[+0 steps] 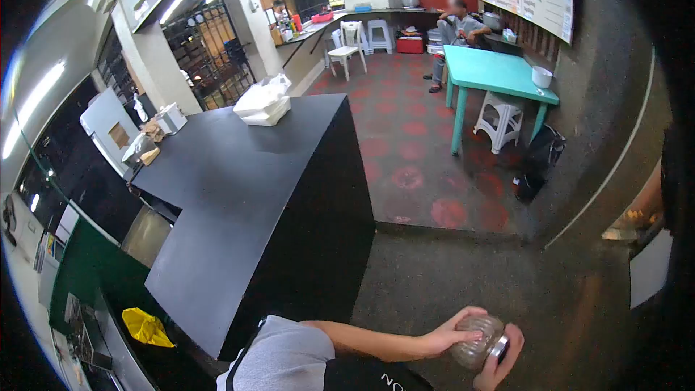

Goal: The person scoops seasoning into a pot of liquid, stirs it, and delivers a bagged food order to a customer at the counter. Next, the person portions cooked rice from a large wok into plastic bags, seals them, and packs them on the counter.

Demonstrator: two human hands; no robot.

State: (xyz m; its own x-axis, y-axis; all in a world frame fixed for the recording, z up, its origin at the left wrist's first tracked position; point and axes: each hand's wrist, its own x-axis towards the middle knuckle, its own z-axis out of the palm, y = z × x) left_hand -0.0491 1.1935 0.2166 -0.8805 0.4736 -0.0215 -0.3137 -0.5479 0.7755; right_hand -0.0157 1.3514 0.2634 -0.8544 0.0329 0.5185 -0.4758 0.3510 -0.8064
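Note:
A clear ribbed glass jar (474, 351) is held low at the right, tilted so its metal-rimmed lid (499, 348) faces right. My left hand (455, 329) reaches across from the left and wraps its fingers around the jar's glass body. On the other side, my right hand (504, 363) curls around the lid end, with fingers above and below it. The inside of the jar is too blurred to make out.
A dark counter (239, 195) stands at the left, bearing a white bagged stack (262, 107). Ahead are a turquoise table (492, 65), a white stool (499, 119) and a black bag (544, 148). A floor edge crosses ahead. A person (463, 27) sits at the back.

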